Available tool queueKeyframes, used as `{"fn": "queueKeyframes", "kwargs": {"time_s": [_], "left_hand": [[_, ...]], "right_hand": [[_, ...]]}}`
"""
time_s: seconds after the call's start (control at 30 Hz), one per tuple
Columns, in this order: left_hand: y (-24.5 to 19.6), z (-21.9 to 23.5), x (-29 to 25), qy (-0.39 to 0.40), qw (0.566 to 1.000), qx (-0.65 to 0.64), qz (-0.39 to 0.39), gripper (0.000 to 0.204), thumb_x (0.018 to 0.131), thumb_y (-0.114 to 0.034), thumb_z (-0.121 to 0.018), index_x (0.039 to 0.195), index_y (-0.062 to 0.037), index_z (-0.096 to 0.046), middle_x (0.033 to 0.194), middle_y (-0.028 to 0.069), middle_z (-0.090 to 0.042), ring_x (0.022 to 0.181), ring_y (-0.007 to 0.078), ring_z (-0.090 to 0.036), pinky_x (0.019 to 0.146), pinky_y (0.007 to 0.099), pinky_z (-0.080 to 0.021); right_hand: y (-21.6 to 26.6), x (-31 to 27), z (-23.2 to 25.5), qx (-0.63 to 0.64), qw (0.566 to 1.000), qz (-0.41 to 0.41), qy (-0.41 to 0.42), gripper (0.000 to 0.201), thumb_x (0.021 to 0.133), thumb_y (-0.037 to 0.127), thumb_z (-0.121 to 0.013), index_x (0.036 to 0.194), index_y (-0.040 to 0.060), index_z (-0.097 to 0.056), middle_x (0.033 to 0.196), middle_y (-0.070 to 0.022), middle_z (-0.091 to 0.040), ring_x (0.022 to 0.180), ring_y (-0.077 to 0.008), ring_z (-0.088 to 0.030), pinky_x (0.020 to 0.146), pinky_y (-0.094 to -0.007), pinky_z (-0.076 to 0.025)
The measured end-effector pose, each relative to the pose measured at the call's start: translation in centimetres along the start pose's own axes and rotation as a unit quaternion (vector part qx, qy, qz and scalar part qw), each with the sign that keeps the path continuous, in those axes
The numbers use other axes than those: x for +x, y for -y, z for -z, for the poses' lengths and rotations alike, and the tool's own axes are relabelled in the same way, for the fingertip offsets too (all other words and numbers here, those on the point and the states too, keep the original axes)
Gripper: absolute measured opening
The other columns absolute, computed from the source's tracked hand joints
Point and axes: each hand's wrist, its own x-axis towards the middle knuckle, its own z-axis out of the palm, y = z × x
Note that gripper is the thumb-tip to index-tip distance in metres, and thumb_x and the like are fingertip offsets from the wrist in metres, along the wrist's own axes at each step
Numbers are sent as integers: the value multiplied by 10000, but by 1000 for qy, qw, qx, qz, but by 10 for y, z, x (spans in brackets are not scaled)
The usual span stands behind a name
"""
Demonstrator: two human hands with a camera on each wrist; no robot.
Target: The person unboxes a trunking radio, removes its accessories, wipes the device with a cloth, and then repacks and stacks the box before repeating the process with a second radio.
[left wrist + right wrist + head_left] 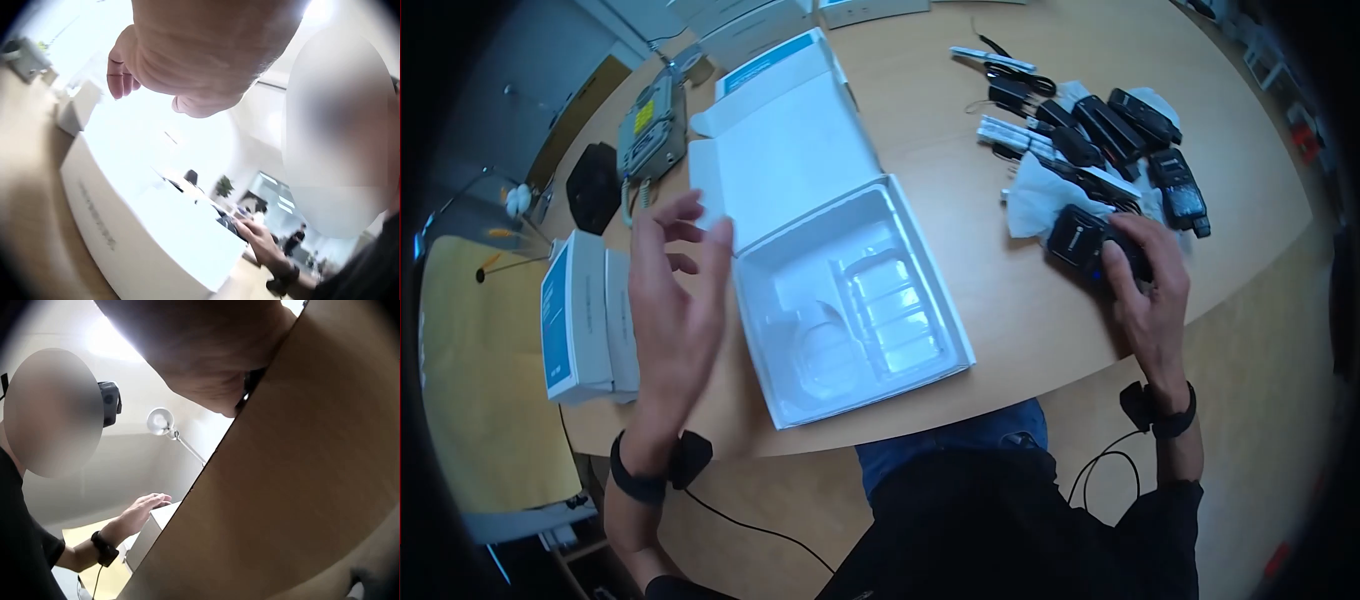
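My right hand grips the black device [1072, 238] on the table [1040, 330], right of the white box [955, 335], while my left hand [675, 315] is empty, fingers loosely apart; a careless sideways drag could knock the nearby black handset [1179, 192].

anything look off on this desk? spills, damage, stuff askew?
Mainly the jumble right of the open box: black devices, cables and white wrapping lie across one another at odd angles. The right hand grips one black unit at its near edge. No spill or damage visible.
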Motion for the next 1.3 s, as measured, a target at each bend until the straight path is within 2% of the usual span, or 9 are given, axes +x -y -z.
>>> {"fn": "queueKeyframes", "kwargs": {"time_s": [0.07, 0.13, 0.23, 0.5, 0.87, 0.93, 1.0, 1.2, 1.3], "left_hand": [[31, 2, 15, -60, 993, -17, 100, 334, 1034, -318, -619, 1171, -13, -626, 1049, 64, -640, 909, 142, -615, 721, 279, -483], [48, 11, 32, 105, 896, -213, 375, 475, 1011, -428, -625, 1142, 29, -605, 990, 104, -646, 847, 136, -611, 682, 293, -474], [66, 11, 56, 267, 832, -295, 388, 403, 1042, -363, -571, 1132, 29, -595, 936, 92, -644, 789, 110, -600, 673, 278, -478], [45, 7, 13, 126, 976, -146, 104, 407, 1095, -316, -487, 1253, 48, -577, 922, 67, -630, 810, 126, -596, 742, 278, -507], [17, 42, -11, 293, 932, -125, 175, 278, 1023, -154, -529, 1215, 43, -571, 1074, 148, -656, 971, 229, -623, 883, 397, -503], [44, 37, -25, 329, 940, -89, 10, 375, 999, -144, -574, 1342, 3, -540, 1146, 129, -664, 1048, 242, -641, 947, 388, -499], [49, 42, -32, 307, 940, -134, -71, 675, 929, -215, -697, 1519, -75, -399, 1487, 185, -462, 1400, 354, -453, 1159, 427, -388], [48, 39, -28, 368, 906, -185, -99, 785, 925, -198, -693, 1583, -82, -280, 1571, 239, -299, 1468, 417, -343, 1218, 471, -319], [48, 55, -28, 442, 862, -243, 57, 638, 1036, -293, -539, 1596, -80, -319, 1669, 238, -156, 1542, 389, -227, 1188, 501, -369]], "right_hand": [[14, 11, 4, 18, 999, 35, -25, 304, 956, 155, -710, 1219, 9, -669, 1144, -150, -695, 971, -222, -676, 863, -349, -536], [39, 33, 12, 37, 996, 66, -47, 321, 972, 150, -690, 1257, 8, -653, 1174, -156, -687, 968, -223, -677, 843, -354, -542], [87, 88, -6, 324, 904, -109, 256, 584, 997, 413, -637, 1302, -83, -586, 1185, -209, -659, 946, -206, -672, 747, -339, -538], [99, 171, -67, 388, 827, -103, 394, 788, 914, 563, -712, 1292, -114, -574, 1038, -112, -625, 815, -83, -647, 720, -217, -507], [93, 122, -49, 235, 903, 138, 331, 391, 863, 171, -697, 1185, -14, -574, 1091, -181, -659, 867, -269, -684, 795, -383, -585], [74, 103, -57, 112, 918, 291, 246, 453, 861, 208, -733, 1232, 3, -573, 1189, -186, -632, 982, -302, -672, 876, -443, -579], [90, 103, -46, 286, 882, 158, 340, 544, 857, 238, -761, 1316, 22, -563, 1308, -181, -591, 1206, -367, -602, 1054, -460, -488], [85, 104, -44, 200, 872, 246, 373, 687, 888, 225, -732, 1477, 46, -427, 1476, -203, -477, 1336, -378, -522, 1123, -482, -447], [68, 107, -21, 285, 821, 173, 463, 624, 1016, 171, -576, 1577, 50, -334, 1600, -189, -363, 1432, -363, -439, 1148, -466, -449]]}}
